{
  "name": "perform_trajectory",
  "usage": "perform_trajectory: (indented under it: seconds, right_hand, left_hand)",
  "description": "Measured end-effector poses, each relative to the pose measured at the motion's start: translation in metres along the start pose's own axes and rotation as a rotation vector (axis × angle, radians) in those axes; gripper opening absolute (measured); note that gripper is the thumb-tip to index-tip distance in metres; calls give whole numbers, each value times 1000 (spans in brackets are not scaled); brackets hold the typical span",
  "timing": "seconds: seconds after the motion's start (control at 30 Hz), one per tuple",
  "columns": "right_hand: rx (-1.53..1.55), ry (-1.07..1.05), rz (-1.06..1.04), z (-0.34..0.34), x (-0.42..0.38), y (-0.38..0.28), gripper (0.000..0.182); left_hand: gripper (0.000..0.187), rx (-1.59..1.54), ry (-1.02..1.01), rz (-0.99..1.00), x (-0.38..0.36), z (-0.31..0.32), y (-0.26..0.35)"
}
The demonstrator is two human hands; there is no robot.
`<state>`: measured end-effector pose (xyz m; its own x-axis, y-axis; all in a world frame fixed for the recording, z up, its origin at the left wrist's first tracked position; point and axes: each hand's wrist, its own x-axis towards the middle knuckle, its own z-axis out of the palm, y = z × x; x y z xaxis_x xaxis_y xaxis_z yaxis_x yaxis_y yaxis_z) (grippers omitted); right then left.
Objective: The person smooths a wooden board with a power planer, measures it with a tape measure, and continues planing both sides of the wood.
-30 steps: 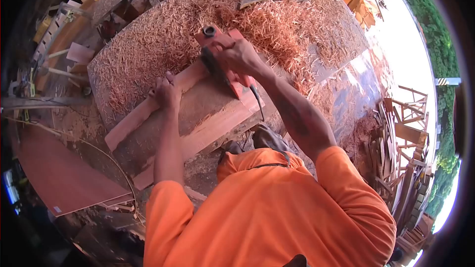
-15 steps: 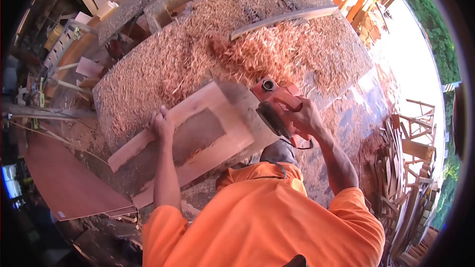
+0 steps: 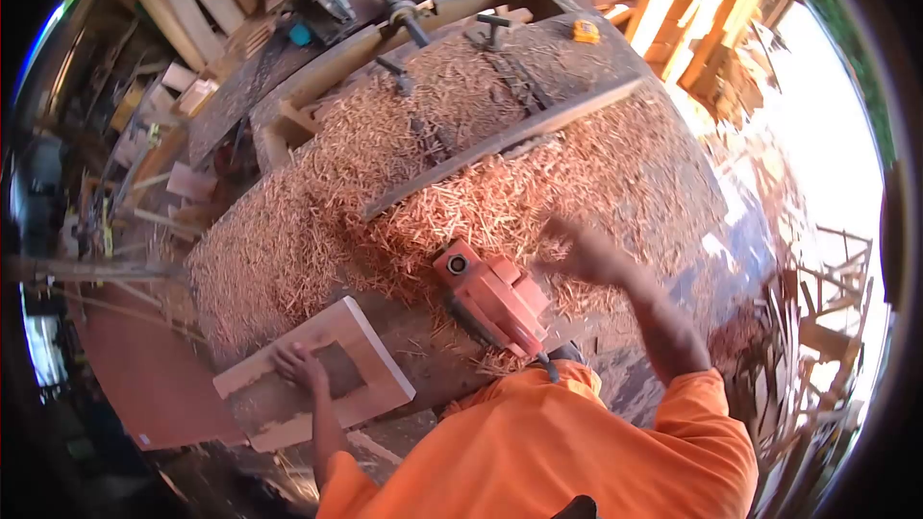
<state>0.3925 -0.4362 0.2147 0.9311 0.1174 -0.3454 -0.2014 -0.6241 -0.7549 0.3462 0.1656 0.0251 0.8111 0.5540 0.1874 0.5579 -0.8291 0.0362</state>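
At the lower left of the bench, my left hand grips the upper rail of a wooden frame, a board with a rectangular opening in it. A red electric hand planer rests on the bench in front of me, its round port facing away. My right hand is in the air to the right of the planer, blurred by motion, with fingers apart and nothing visible in them. Reddish wood shavings are heaped just beyond the planer.
A long wooden strip crosses the bench among the shavings, with bar clamps behind it. A yellow tape measure lies at the far edge. A brown sheet leans at left; scrap wood is piled at right.
My right hand has let go of the planer, which is now down on the bench, and has moved forward. The frame has shifted toward me and left with my left hand; the view has tilted up.
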Motion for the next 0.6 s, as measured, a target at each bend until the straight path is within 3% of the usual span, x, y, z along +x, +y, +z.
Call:
perform_trajectory:
  seconds: [0.03, 0.07, 0.1, 0.13, 0.17, 0.2, 0.23, 0.27, 0.3, 0.33, 0.37, 0.47, 0.5, 0.57, 0.6]
  right_hand:
    - [-89, 263, -61, -32, 38, 41, 53]
    - [-138, 459, 3, -74, 78, 62, 55]
    - [-115, 677, -176, -112, 125, 93, 59]
    - [-209, 788, -175, -151, 167, 123, 61]
    - [-303, 730, -141, -181, 176, 85, 61]
    - [-420, 690, -123, -222, 254, 191, 52]
    - [-565, 678, -407, -260, 315, 272, 42]
    - [-719, 676, -689, -295, 371, 343, 34]
    - [-1126, 584, -677, -333, 413, 408, 39]
    - [-1380, 474, -149, -339, 425, 418, 46]
    - [-745, 854, 118, -350, 469, 452, 59]
    - [-922, 799, -144, -356, 509, 478, 81]
    - [-1117, 734, -357, -362, 521, 477, 77]
    - [-1748, 442, -251, -356, 509, 444, 73]
    - [-795, 558, -164, -334, 495, 396, 68]
  left_hand:
    - [62, 11, 33, 83, -22, 6, -5]
    - [62, -28, -124, 21, -43, -23, 24]
    - [60, -23, -78, 114, -56, -14, 27]
    - [57, -2, -25, 183, -71, -8, 23]
    - [52, -71, -133, 90, -70, -17, 38]
    - [48, -114, -64, 198, -70, -30, 51]
    - [46, -170, -46, 180, -71, -44, 61]
    - [47, 0, 11, 222, -75, -26, 45]
    - [50, -55, -21, 182, -77, -35, 51]
    - [53, -87, -67, 145, -76, -36, 50]
    - [55, -81, -76, 122, -75, -38, 51]
    - [58, -102, -110, 94, -80, -32, 44]
    - [59, -119, -127, 103, -78, -35, 44]
    - [59, -79, -109, 144, -75, -41, 46]
    - [59, -70, -104, 156, -75, -38, 43]
